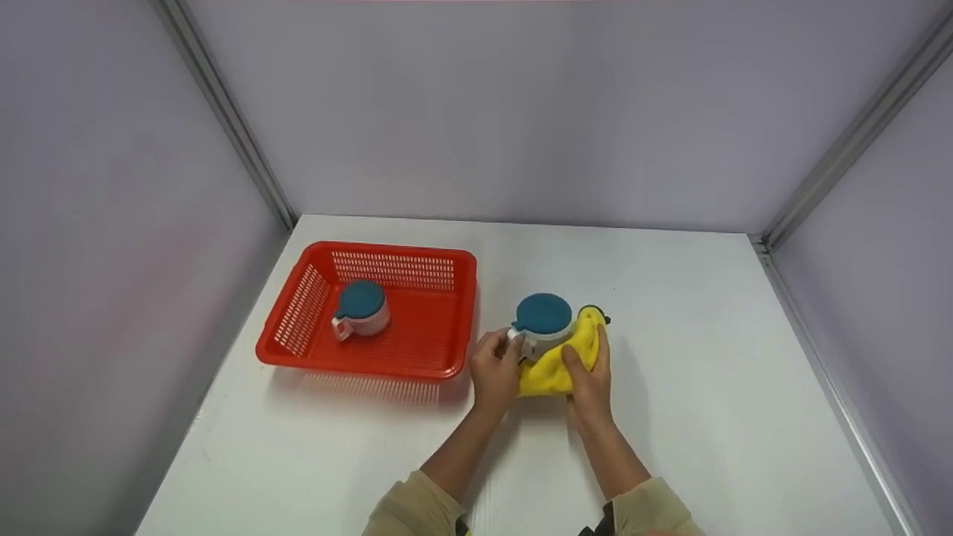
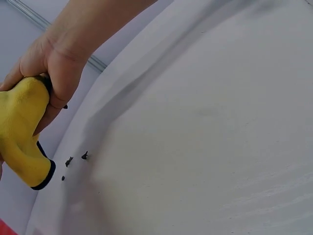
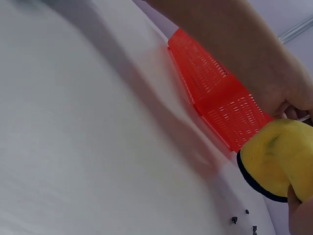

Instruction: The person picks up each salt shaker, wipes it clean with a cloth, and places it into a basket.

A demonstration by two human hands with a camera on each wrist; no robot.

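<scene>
A lidded jar (image 1: 544,314) with a teal top, pale body and side handle is held just above the white table. With its thumb and fingers, my left hand (image 1: 494,374) pinches the jar's handle. My right hand (image 1: 593,383) grips a yellow cloth (image 1: 549,376) with dark edging and holds it against the jar's right and near side. In the left wrist view the cloth (image 2: 22,122) hangs in folds below the fingers. The cloth hides the jar's lower part, and the right fingers behind it are mostly hidden.
A red perforated basket (image 1: 417,365) stands left of the hands. Inside it sits a second teal-lidded jar (image 1: 362,309) with a handle. Small dark bits (image 2: 68,161) lie on the white table (image 1: 692,417) beneath the cloth. Pale walls (image 1: 521,112) enclose the back and sides.
</scene>
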